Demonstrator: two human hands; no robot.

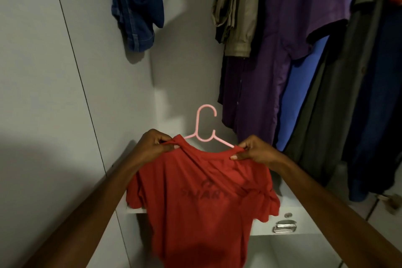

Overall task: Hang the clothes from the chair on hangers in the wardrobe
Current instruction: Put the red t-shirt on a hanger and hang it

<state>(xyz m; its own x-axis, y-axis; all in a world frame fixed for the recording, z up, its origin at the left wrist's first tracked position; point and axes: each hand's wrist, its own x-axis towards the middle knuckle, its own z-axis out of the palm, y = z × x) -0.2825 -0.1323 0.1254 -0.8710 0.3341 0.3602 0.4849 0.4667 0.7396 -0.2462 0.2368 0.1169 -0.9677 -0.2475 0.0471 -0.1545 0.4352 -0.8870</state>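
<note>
A red T-shirt with dark lettering hangs in front of me, low in the wardrobe opening. A pink plastic hanger pokes out of its neck, hook upward, with both arms running under the fabric. My left hand pinches the shirt's left shoulder at the collar. My right hand pinches the collar on the right, where the hanger's arm goes under the cloth. The chair is out of view.
Blue jeans hang at the upper left. An olive garment, purple shirts, a blue one and dark clothes fill the right side. A white drawer front with a metal handle lies below the shirt.
</note>
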